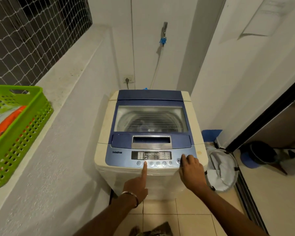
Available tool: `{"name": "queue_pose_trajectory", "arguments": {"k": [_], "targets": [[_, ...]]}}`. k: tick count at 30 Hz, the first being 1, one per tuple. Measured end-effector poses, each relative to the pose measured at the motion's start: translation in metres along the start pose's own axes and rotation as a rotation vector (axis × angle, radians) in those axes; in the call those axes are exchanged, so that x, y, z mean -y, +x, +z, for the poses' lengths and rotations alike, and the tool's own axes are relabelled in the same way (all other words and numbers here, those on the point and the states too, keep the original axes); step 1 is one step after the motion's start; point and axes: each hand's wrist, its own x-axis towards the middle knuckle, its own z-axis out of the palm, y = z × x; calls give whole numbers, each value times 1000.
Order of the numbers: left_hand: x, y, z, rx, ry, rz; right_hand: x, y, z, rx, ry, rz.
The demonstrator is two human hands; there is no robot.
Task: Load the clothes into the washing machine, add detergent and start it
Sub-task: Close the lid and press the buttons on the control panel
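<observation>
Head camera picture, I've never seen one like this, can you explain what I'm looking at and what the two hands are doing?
The camera sits on a person's head and looks forward and down, so the two arms coming in from the bottom are the wearer's own. In front stands a top-loading washing machine with its see-through lid closed. The left hand points one straight finger onto a round button in the row on the control panel. The right hand rests at the panel's right end, its fingers touching near the start button. Neither hand holds anything. On the ledge to the left sits a green basket with something orange inside. A grey laundry bag lies on the floor to the right of the machine.
</observation>
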Motion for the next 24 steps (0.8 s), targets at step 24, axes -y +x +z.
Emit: {"name": "queue_pose_trajectory", "arguments": {"k": [24], "targets": [[-9, 0, -1, 68, -45, -18, -13, 12, -14, 170, -141, -109]]}}
